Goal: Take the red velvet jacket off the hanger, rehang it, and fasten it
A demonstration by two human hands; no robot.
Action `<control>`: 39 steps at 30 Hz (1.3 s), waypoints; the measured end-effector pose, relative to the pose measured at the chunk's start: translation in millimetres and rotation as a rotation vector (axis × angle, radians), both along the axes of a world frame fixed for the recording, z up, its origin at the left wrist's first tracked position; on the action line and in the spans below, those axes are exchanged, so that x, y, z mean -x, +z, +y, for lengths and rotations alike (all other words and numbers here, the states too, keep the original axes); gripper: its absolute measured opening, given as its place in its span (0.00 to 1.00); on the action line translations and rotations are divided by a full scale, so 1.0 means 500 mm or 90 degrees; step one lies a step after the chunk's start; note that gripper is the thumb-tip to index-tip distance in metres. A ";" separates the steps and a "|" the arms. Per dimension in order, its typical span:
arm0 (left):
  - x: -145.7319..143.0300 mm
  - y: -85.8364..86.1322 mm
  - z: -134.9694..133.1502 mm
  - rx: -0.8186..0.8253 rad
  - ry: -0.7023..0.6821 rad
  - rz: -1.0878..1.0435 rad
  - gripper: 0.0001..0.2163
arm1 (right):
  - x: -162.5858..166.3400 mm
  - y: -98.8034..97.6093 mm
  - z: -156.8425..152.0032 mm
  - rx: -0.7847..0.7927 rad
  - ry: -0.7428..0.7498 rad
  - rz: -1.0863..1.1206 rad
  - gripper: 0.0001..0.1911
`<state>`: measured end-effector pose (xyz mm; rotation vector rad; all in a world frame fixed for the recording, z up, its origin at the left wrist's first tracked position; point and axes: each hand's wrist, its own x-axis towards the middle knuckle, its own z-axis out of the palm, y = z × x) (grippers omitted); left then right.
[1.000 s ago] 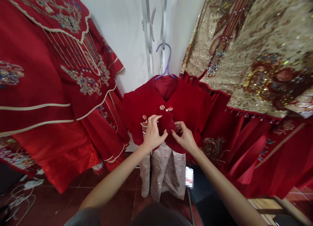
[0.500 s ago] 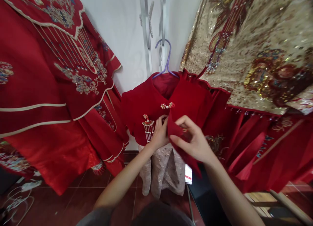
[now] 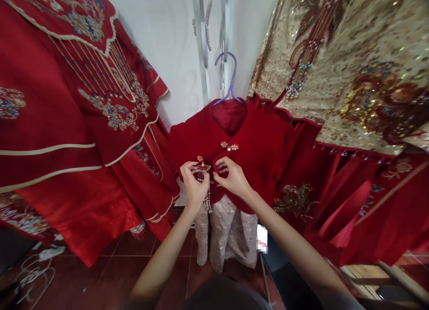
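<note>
A small red velvet jacket hangs on a purple hanger against the white wall, over a pale sequined skirt. A pearl clasp closes its neck. My left hand pinches the gold tassel brooch on the jacket's front. My right hand is closed on the jacket's front flap edge right beside the brooch. Both hands nearly touch.
A large red embroidered robe hangs at the left. A gold sequined garment over red pleats hangs at the right. White cables lie on the dark red floor tiles. A black box stands below the skirt.
The right hand has let the lifted front flap fall flat and moved left to its edge. The left hand has shifted up onto the tassel brooch.
</note>
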<state>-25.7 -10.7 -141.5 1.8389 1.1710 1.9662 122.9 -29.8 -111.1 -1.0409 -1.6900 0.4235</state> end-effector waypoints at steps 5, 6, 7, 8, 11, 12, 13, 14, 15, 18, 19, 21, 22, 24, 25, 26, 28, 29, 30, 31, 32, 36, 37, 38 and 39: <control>-0.003 0.006 0.018 0.106 -0.115 -0.062 0.16 | 0.014 -0.009 -0.001 0.050 0.097 0.103 0.14; -0.004 0.005 0.018 0.115 -0.131 -0.079 0.16 | 0.015 -0.010 0.000 0.060 0.111 0.122 0.14; -0.004 0.005 0.017 0.120 -0.146 -0.092 0.15 | 0.016 -0.011 0.002 0.073 0.122 0.146 0.14; -0.005 0.006 0.015 0.124 -0.159 -0.103 0.14 | 0.018 -0.011 0.004 0.089 0.132 0.175 0.13; -0.002 0.009 0.009 0.130 -0.183 -0.119 0.11 | 0.025 -0.009 0.010 0.133 0.153 0.258 0.14; -0.001 0.010 0.008 0.132 -0.189 -0.124 0.11 | 0.028 -0.007 0.012 0.143 0.154 0.277 0.16; 0.000 0.012 0.007 0.134 -0.195 -0.133 0.12 | 0.031 -0.006 0.014 0.150 0.152 0.291 0.17; 0.001 0.014 0.006 0.136 -0.202 -0.144 0.12 | 0.033 -0.004 0.016 0.156 0.147 0.302 0.19; 0.002 0.015 0.006 0.139 -0.207 -0.157 0.12 | 0.035 -0.002 0.018 0.160 0.142 0.311 0.19; 0.006 0.021 0.006 0.152 -0.206 -0.190 0.10 | 0.041 0.000 0.026 0.165 0.125 0.332 0.17; 0.007 0.023 0.006 0.156 -0.201 -0.198 0.09 | 0.042 0.000 0.028 0.163 0.118 0.339 0.16; 0.010 0.027 0.006 0.164 -0.194 -0.209 0.09 | 0.045 -0.001 0.032 0.158 0.104 0.350 0.16; 0.011 0.029 0.005 0.169 -0.194 -0.212 0.09 | 0.047 -0.002 0.034 0.154 0.101 0.352 0.15; 0.015 0.033 0.003 0.177 -0.207 -0.215 0.09 | 0.050 -0.005 0.036 0.143 0.098 0.350 0.15; 0.016 0.034 0.002 0.181 -0.218 -0.216 0.09 | 0.051 -0.006 0.037 0.137 0.095 0.346 0.15; 0.017 0.035 0.000 0.183 -0.228 -0.216 0.10 | 0.051 -0.007 0.038 0.132 0.090 0.341 0.15; 0.018 0.036 -0.001 0.187 -0.238 -0.215 0.11 | 0.052 -0.009 0.040 0.119 0.075 0.328 0.15; 0.018 0.036 -0.002 0.190 -0.238 -0.216 0.11 | 0.052 -0.010 0.041 0.110 0.067 0.318 0.15; 0.018 0.036 -0.002 0.193 -0.235 -0.218 0.12 | 0.052 -0.011 0.041 0.098 0.061 0.306 0.14; 0.018 0.036 -0.001 0.198 -0.232 -0.221 0.12 | 0.051 -0.011 0.042 0.083 0.056 0.291 0.14; 0.019 0.035 0.000 0.203 -0.230 -0.224 0.12 | 0.050 -0.011 0.041 0.065 0.051 0.273 0.13; 0.025 0.035 0.005 0.216 -0.232 -0.211 0.12 | 0.044 -0.005 0.030 -0.010 0.015 0.175 0.10; 0.028 0.035 0.007 0.220 -0.232 -0.201 0.12 | 0.043 -0.002 0.026 -0.028 0.004 0.145 0.09; 0.030 0.036 0.009 0.224 -0.232 -0.192 0.12 | 0.043 0.000 0.022 -0.044 -0.008 0.114 0.09; 0.033 0.036 0.011 0.229 -0.231 -0.182 0.12 | 0.043 0.002 0.018 -0.056 -0.017 0.083 0.09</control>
